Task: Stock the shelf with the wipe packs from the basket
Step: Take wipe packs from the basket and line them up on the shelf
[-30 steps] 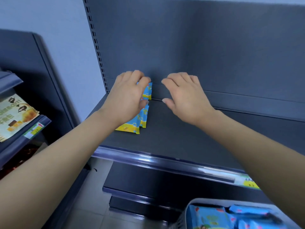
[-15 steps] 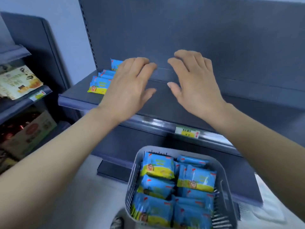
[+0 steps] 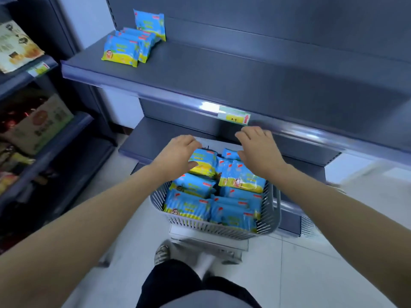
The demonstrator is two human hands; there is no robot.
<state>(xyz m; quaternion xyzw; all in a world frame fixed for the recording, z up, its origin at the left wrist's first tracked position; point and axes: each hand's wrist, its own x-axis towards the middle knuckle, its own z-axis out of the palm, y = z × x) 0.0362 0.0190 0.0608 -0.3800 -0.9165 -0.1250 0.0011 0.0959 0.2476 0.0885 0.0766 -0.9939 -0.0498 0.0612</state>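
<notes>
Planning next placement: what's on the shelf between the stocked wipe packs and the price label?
Nothing. Head view shows the shelf bare from the stocked wipe packs to the price label.

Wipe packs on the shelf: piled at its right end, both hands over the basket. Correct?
No. The head view shows the wipe packs at the left end of the shelf, not the right. The left hand and right hand are indeed over the basket.
</notes>
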